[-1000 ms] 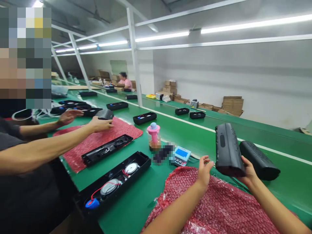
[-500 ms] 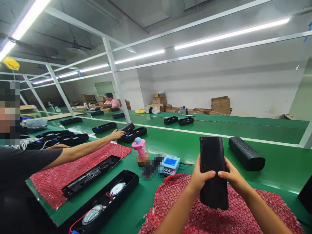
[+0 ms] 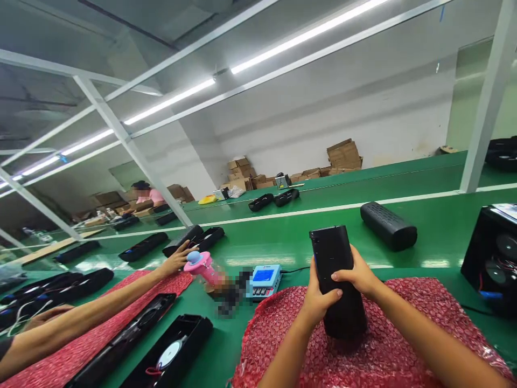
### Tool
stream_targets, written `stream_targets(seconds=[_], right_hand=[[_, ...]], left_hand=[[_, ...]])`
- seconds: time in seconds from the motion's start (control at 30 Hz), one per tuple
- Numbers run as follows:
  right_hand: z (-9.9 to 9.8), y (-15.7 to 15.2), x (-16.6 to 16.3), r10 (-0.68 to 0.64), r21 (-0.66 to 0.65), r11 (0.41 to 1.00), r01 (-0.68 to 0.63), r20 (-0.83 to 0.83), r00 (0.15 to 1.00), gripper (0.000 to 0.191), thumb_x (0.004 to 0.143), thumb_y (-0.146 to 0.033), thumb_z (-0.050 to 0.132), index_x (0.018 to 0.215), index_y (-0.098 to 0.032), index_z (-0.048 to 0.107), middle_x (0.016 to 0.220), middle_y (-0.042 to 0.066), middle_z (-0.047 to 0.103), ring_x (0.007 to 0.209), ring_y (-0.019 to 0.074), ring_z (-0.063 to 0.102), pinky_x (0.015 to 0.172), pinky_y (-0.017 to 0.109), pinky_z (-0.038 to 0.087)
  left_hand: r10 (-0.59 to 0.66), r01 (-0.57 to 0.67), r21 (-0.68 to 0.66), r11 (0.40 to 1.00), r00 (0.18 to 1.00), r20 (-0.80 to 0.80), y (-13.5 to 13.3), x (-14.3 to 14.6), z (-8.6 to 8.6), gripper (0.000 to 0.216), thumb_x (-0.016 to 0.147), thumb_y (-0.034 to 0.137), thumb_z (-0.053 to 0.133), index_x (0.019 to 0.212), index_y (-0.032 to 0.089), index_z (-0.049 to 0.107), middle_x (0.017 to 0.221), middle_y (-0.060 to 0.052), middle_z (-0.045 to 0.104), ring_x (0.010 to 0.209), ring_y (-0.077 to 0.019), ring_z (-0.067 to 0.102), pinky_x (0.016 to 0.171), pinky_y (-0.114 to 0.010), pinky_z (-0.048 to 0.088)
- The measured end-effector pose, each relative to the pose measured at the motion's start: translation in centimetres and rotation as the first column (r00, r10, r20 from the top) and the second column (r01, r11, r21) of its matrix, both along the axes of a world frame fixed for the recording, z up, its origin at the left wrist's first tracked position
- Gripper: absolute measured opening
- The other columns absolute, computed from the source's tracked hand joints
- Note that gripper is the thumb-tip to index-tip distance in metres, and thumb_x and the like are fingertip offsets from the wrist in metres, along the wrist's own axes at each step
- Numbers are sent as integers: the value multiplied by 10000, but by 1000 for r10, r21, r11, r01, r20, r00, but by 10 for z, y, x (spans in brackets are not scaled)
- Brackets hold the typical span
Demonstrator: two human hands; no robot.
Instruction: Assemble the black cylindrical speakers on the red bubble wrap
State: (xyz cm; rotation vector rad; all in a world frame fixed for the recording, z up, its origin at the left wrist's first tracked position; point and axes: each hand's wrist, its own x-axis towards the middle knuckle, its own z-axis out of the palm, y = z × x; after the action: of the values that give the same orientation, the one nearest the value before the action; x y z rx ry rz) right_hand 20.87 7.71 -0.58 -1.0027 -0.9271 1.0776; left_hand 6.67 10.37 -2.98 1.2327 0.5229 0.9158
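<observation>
A long black speaker housing [image 3: 337, 280] stands upright on the red bubble wrap [image 3: 375, 350] in front of me. My left hand [image 3: 317, 299] grips its left side with fingers curled round it. My right hand [image 3: 357, 275] clasps its right side, thumb across the front. A finished black cylindrical speaker [image 3: 388, 225] lies on the green belt [image 3: 283, 237] behind it.
A blue meter [image 3: 264, 280] and a pink bottle [image 3: 202, 265] sit left of the wrap. A co-worker's arm [image 3: 100, 307] reaches to a black housing [image 3: 189, 240]. An open speaker shell [image 3: 172, 353] lies front left. A black speaker box [image 3: 490, 256] stands at right.
The view has swung right and tilted. My left hand, free a second ago, joined the right on the housing, which now stands upright on the wrap. The co-worker's arm has stretched further out.
</observation>
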Motion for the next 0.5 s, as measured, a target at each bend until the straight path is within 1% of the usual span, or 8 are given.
stream_targets(seconds=[0.13,0.23,0.37,0.5], right_hand=[[-4,0,-1,-6,-16,1000,6,-26,1000,789,458,-234,757,1160,-207,399,1040,55,610,957,276,591,882,436,477],[-3,-1,4,17,-11,1000,-18,-37,999,799,447,-229,783,1156,-206,417,1052,61,610,987,283,585,906,446,466],[-3,0,9,78,8,997,-78,-58,995,830,430,-256,828,1161,-204,437,1116,86,608,1033,301,584,931,469,463],[-10,4,6,70,50,997,-65,-96,993,874,417,-323,858,1167,-216,422,1111,81,607,1042,303,585,955,472,454]], left_hand=[[-4,5,25,1000,999,-47,-2,-2,3,1292,562,389,854,1481,179,-30,1427,-188,423,1257,-333,489,1028,-432,459],[13,-10,42,999,998,-55,-4,-2,2,1308,565,399,846,1474,162,-63,1458,-200,375,1281,-329,464,1050,-429,440],[58,-56,47,997,998,-35,-6,2,-3,1271,568,398,837,1476,186,-27,1459,-182,377,1276,-336,467,1052,-441,436],[115,-115,47,992,993,-7,-6,6,-9,1226,565,391,833,1474,205,32,1443,-165,403,1258,-336,485,1040,-443,446]])
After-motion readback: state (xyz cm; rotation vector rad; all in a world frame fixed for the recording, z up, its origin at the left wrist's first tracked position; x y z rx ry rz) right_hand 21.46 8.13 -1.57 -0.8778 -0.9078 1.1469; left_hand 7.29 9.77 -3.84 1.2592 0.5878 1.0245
